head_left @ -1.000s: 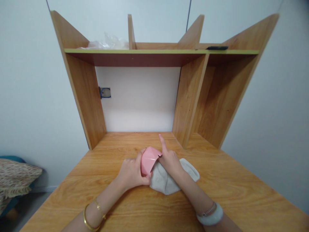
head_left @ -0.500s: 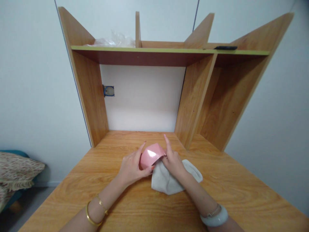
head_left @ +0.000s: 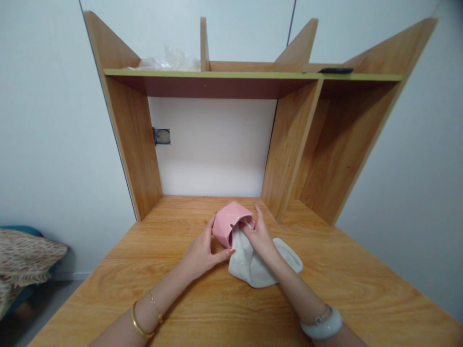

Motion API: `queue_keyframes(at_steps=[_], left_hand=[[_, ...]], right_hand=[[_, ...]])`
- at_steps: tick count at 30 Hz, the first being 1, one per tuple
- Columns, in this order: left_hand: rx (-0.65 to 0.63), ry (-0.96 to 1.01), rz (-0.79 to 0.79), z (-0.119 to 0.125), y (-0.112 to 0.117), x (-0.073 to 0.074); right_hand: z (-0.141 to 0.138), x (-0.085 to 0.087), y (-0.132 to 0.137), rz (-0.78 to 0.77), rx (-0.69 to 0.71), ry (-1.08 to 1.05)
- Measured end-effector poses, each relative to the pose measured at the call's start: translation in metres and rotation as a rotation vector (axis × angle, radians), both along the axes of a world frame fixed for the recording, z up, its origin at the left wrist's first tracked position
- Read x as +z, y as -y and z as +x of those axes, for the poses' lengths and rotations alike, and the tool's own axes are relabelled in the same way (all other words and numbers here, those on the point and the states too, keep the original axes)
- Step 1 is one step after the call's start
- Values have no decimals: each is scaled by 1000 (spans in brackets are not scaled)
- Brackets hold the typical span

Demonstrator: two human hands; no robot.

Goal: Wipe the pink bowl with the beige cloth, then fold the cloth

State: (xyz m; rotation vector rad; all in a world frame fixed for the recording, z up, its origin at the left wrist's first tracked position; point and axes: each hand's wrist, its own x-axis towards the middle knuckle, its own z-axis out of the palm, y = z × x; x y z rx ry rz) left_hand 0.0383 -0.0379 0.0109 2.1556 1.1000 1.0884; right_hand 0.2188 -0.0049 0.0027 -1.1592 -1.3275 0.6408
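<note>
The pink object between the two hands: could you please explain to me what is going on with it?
A person's left hand holds the pink object by its side, tilted so that its opening faces toward the person. The right hand reaches into this opening together with part of a pale cloth; the fingertips inside are hidden. The rest of the cloth spreads below the right wrist, over the wooden desk.

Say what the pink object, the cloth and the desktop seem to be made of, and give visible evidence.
Pink object: perhaps glazed ceramic or hard plastic; smooth, slightly glossy, crisp facets.
Cloth: soft, matte fabric, fibre unclear; it drapes in folds.
Desktop: wood or wood-look laminate, satin-like; grain streaks cross it.
</note>
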Motion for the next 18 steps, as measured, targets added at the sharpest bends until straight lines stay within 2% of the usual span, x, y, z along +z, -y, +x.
queue_keyframes(at_steps=[4, 9, 18], left_hand=[[-74, 48, -30, 1, 3, 2], [-123, 96, -58, 0, 2, 1], [-34, 92, -3, 5, 5, 3]], right_hand=[[-9, -9, -6, -1, 92, -177], [-15, -13, -6, 2, 132, -224], [-18, -13, -6, -53, 124, -211]])
